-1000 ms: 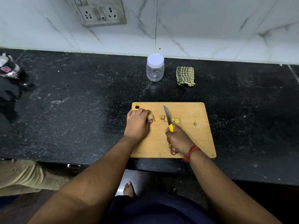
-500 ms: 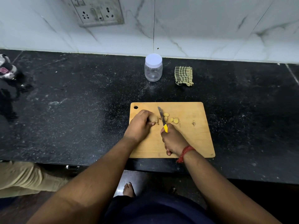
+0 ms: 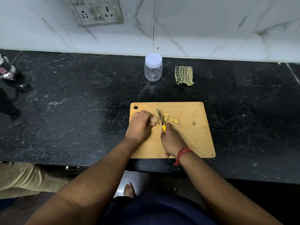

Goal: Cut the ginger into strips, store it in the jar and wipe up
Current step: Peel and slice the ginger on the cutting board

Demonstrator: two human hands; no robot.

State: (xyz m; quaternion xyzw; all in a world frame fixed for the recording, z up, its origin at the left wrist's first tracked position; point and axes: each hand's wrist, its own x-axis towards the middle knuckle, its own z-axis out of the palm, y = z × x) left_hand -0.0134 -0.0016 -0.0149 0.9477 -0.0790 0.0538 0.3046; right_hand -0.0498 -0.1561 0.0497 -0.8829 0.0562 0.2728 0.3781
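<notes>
Since a second ago, your knife has shifted left against the ginger. Your left hand curls over the ginger; your right hand grips the yellow handle, blade tilted away. Four slices lie just right of the blade on one board. Beyond your hands: one lidded jar, one cloth.

One head-worn camera looks forward and steeply down from close above the dark surface, facing the marble wall.
</notes>
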